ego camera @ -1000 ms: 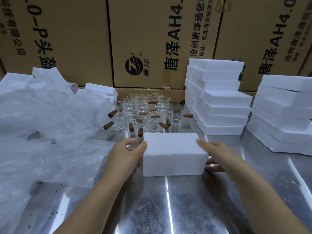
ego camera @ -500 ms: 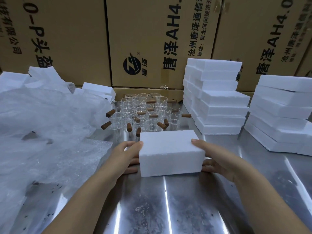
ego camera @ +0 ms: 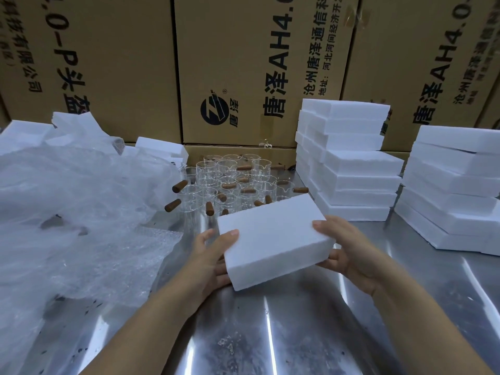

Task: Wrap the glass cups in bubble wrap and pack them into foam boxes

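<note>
A crumpled heap of clear bubble wrap (ego camera: 67,212) covers the left of a polished steel table (ego camera: 270,334), one dimpled sheet lying flat at its near edge and loose white foam pieces (ego camera: 27,133) jumbled behind it. Beside the heap, toward the back, stands a tight cluster of thin-walled glass cups (ego camera: 230,180), each with a stubby brown cylindrical handle jutting sideways. In front of them a person holds a plain, matte white foam box (ego camera: 273,239), a closed rectangular block tilted above the table. The left hand (ego camera: 208,261) grips its left end, thumb on top and fingers (ego camera: 221,272) curled beneath; the right hand (ego camera: 349,253) clasps the right end the same way. To the right, two uneven stacks of foam boxes (ego camera: 349,163) rise on the table, the farther-right one lower and wider. The steel shows bright streaks of reflected light and dark specks. Tall brown cardboard cartons (ego camera: 243,63), printed with black Chinese characters and a round logo, wall the scene behind.
</note>
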